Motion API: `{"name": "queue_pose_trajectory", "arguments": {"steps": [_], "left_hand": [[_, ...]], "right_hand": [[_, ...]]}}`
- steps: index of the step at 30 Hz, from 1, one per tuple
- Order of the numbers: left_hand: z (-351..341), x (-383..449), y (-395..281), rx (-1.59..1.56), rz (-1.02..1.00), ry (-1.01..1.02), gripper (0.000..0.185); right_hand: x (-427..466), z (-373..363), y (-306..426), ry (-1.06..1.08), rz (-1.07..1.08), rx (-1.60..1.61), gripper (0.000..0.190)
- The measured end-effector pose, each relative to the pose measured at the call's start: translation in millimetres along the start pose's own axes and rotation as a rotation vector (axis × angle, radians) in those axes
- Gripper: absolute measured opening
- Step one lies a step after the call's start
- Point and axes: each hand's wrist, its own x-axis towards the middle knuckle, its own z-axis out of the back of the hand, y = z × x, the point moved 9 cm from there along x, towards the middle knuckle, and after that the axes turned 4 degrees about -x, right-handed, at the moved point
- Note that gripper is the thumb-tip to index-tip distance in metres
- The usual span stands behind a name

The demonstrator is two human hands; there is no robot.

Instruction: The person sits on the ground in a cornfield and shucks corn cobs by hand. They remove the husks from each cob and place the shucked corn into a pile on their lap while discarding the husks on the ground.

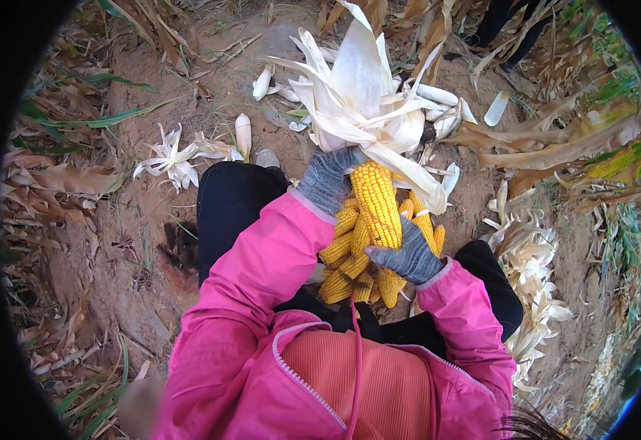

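A yellow ear of corn (376, 206) lies between my two gloved hands, its kernels bare and its pale dry husk (356, 88) peeled back and fanned out beyond it. My left hand (328, 177), in a grey knit glove, grips the husk end of the ear; its fingers are partly hidden under the husk. Around the other end, my right hand (408, 253) in a matching glove has its thumb across the kernels. Directly below, a pile of husked corn ears (350, 264) rests on the ground between my legs.
Loose husks (172, 157) and a closed pale ear (243, 135) lie on the bare soil (150, 253) at left. A heap of husks (534, 286) runs along my right side. Dry corn stalks and leaves (562, 137) border both sides. A person's dark-clothed legs (504, 30) appear at the top right.
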Motion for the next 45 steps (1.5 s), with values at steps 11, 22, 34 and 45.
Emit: {"name": "queue_pose_trajectory", "arguments": {"steps": [11,22,34,45], "left_hand": [[-31,31,-19,0.108,0.119,0.329,0.04],[-13,58,-1,0.141,0.191,-0.197,0.048],[-18,72,-34,0.174,-0.048,-0.22,0.025],[-20,93,-20,0.334,-0.12,-0.024,0.032]], "right_hand": [[5,25,16,-0.087,0.097,-0.317,0.061],[29,35,17,-0.048,0.165,-0.151,0.066],[61,64,4,-0.404,0.122,-0.382,0.064],[59,-9,0,-0.259,0.12,0.546,0.055]]}}
